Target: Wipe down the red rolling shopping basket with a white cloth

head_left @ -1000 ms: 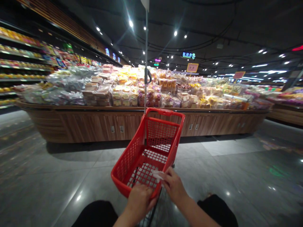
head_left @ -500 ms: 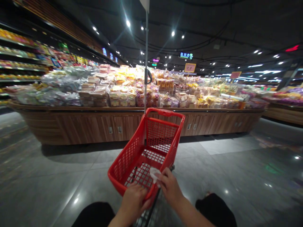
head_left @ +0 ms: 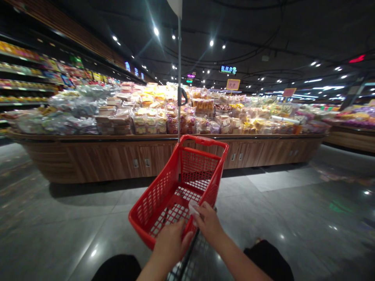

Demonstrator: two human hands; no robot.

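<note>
A red plastic shopping basket [head_left: 164,187] on a trolley stands in front of me, with nothing visible inside it. My left hand [head_left: 171,244] is closed over its near rim. My right hand [head_left: 208,224] rests on the rim beside it, fingers pinched on a small white crumpled piece [head_left: 193,207], perhaps paper or plastic. A thin grey pole [head_left: 179,78] rises from the trolley. My dark-clad knees show at the bottom edge.
A long wooden display island [head_left: 123,158] heaped with packaged baked goods [head_left: 164,115] runs across the aisle ahead. Stocked shelves [head_left: 26,74] line the left wall. Price signs [head_left: 233,84] hang above. Grey glossy tile floor [head_left: 293,210] spreads around the trolley.
The basket and both hands have drifted slightly left and the island has come a little nearer. My right hand slid along the rim with the white piece.
</note>
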